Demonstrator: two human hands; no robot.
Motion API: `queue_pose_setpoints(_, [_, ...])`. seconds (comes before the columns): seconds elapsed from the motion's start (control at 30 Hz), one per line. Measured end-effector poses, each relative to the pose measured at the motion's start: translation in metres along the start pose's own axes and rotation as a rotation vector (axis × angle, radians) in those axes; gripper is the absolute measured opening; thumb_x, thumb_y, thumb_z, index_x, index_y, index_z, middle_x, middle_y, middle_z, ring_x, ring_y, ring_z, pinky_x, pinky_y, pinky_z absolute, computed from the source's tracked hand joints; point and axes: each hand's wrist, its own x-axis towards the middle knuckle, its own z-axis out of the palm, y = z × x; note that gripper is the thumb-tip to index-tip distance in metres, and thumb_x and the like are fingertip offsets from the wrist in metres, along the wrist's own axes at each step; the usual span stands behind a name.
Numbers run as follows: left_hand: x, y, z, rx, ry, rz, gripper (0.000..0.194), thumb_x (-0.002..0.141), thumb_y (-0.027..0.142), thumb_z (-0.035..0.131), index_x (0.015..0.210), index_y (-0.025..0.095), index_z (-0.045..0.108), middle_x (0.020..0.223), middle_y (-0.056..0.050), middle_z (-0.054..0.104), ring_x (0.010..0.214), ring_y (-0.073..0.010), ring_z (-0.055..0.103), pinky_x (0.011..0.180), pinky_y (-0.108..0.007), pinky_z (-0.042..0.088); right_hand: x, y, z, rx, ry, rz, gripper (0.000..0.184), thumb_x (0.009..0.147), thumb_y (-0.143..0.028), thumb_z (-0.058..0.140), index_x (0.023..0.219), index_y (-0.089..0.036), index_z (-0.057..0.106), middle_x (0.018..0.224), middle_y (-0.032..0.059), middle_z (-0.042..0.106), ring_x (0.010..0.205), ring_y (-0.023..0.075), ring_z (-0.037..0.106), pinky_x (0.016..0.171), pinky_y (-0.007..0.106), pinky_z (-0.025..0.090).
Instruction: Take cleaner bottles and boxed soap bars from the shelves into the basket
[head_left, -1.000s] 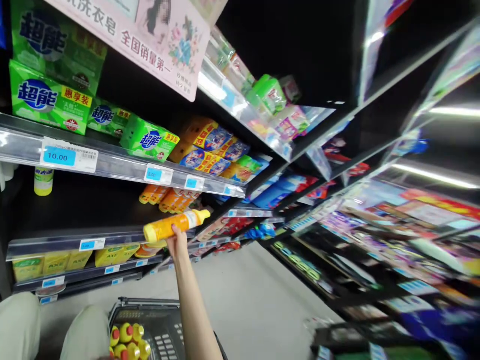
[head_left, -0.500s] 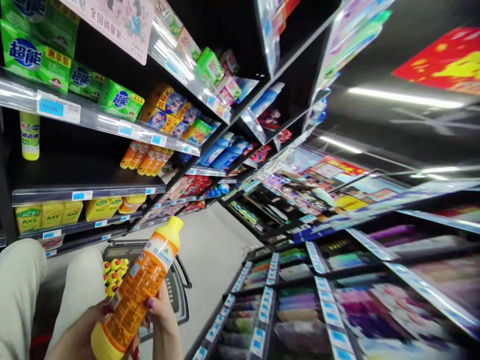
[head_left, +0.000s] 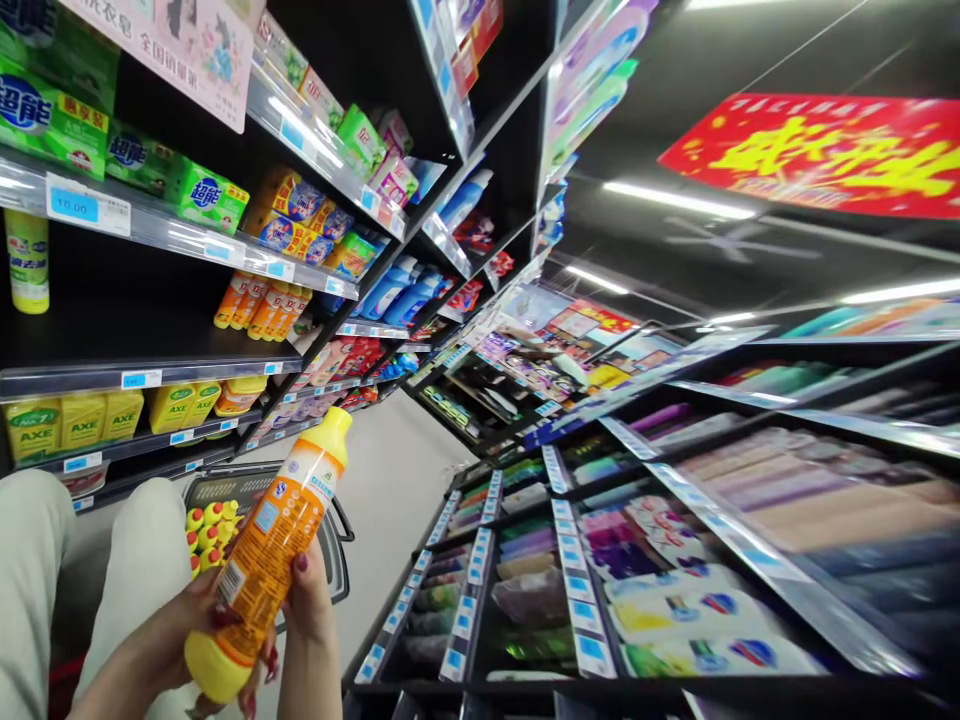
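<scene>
A yellow bottle (head_left: 281, 545) with an orange label and yellow cap is held at a tilt, cap end up and to the right, its printed back label facing me. My left hand (head_left: 180, 625) wraps round its lower left side, and part of its fingers is hidden behind it. From the right, my right hand (head_left: 307, 590) grips the bottle, thumb along its edge. Beyond the bottle sits a dark grey shopping basket (head_left: 341, 575) holding several yellow bottles with red caps (head_left: 210, 530).
At left, shelves (head_left: 150, 355) carry green soap packs (head_left: 206, 195), orange bottles (head_left: 262, 305) and yellow AXE bottles (head_left: 82, 420). Racks of folded textiles (head_left: 540, 560) line the right side. Pale floor (head_left: 382, 470) runs between them. My knees (head_left: 142, 560) are bent at lower left.
The view has swung to the right, so the shelves sit further left and more of the textile racks shows. Both hands keep hold of the bottle, which looks much the same.
</scene>
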Motion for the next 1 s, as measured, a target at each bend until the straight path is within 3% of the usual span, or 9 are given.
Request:
queue_pose_setpoints(0.07, [0.0,0.002,0.011,0.292,0.171,0.198,0.05,0.064,0.039,0.079,0.106,0.018,0.063,0.084,-0.007,0.073,0.067,-0.0237,0.068,0.062,-0.034,0.055,0.005,-0.005,0.004,0.019,0.038,-0.049,0.059,0.064,-0.063,0.079,0.103,-0.02,0.068,0.091,0.0089,0.073,0.075,0.0268,0.071,0.065,0.038,0.06])
queue_pose_setpoints(0.17, [0.0,0.001,0.023,0.879,0.575,0.472,0.057,0.07,0.036,0.076,0.121,0.017,0.057,0.116,-0.014,0.07,0.104,-0.0341,0.066,0.091,-0.044,0.052,0.016,-0.015,0.009,0.04,0.099,-0.118,0.053,0.071,-0.061,0.075,0.105,-0.022,0.067,0.095,0.0085,0.073,0.08,0.0265,0.071,0.073,0.04,0.06])
queue_pose_setpoints(0.27, [0.001,-0.006,0.028,1.387,0.911,0.706,0.05,0.079,0.033,0.066,0.125,0.016,0.054,0.117,-0.017,0.069,0.107,-0.0373,0.064,0.09,-0.047,0.049,0.026,-0.024,0.016,0.066,0.117,-0.161,0.056,0.071,-0.068,0.07,0.103,-0.023,0.066,0.086,0.0066,0.072,0.081,0.027,0.07,0.076,0.043,0.059])
queue_pose_setpoints(0.37, [-0.001,-0.012,0.03,1.723,1.097,0.82,0.04,0.085,0.021,0.056,0.125,0.018,0.053,0.11,-0.013,0.07,0.101,-0.033,0.065,0.083,-0.041,0.047,0.033,-0.028,0.024,0.12,0.141,-0.22,0.057,0.07,-0.075,0.065,0.099,-0.026,0.065,0.077,0.0027,0.067,0.079,0.0264,0.069,0.076,0.044,0.058])
queue_pose_setpoints(0.47, [-0.003,-0.012,0.029,1.83,1.169,0.798,0.042,0.085,0.016,0.053,0.126,0.018,0.051,0.111,-0.012,0.07,0.099,-0.0316,0.065,0.083,-0.04,0.046,0.036,-0.025,0.03,0.168,0.138,-0.23,0.063,0.068,-0.078,0.063,0.106,-0.028,0.064,0.074,0.0011,0.063,0.078,0.0266,0.069,0.076,0.045,0.058])
queue_pose_setpoints(0.57, [-0.004,-0.004,0.027,1.675,1.097,0.764,0.045,0.078,0.025,0.061,0.122,0.019,0.053,0.11,-0.013,0.07,0.099,-0.0345,0.065,0.081,-0.043,0.048,0.037,-0.023,0.032,0.165,0.107,-0.194,0.071,0.065,-0.08,0.064,0.113,-0.027,0.063,0.077,0.0033,0.065,0.079,0.0279,0.069,0.075,0.045,0.058])
queue_pose_setpoints(0.63, [-0.006,0.007,0.029,1.399,0.942,0.627,0.046,0.072,0.028,0.065,0.116,0.02,0.055,0.111,-0.011,0.07,0.1,-0.0342,0.065,0.083,-0.043,0.05,0.038,-0.026,0.03,0.137,0.101,-0.177,0.07,0.067,-0.079,0.064,0.113,-0.026,0.064,0.081,0.005,0.068,0.081,0.0281,0.069,0.075,0.045,0.058])
queue_pose_setpoints(0.83, [-0.01,0.024,0.031,0.284,0.11,0.063,0.055,0.055,0.029,0.078,0.106,0.016,0.063,0.089,-0.006,0.072,0.069,-0.019,0.064,0.064,-0.03,0.051,0.041,-0.052,0.019,0.081,0.104,-0.163,0.055,0.076,-0.071,0.062,0.104,-0.025,0.066,0.091,0.0052,0.071,0.073,0.0233,0.068,0.074,0.042,0.059])
queue_pose_setpoints(1.0, [-0.008,0.01,0.018,-0.085,-0.08,-0.107,0.035,0.05,0.025,0.07,0.082,0.011,0.07,0.067,-0.008,0.07,0.052,-0.0169,0.061,0.047,-0.025,0.045,0.043,-0.077,0.008,-0.038,0.114,-0.22,0.047,0.078,-0.067,0.063,0.093,-0.022,0.067,0.085,0.0051,0.071,0.08,0.0237,0.068,0.075,0.039,0.057])
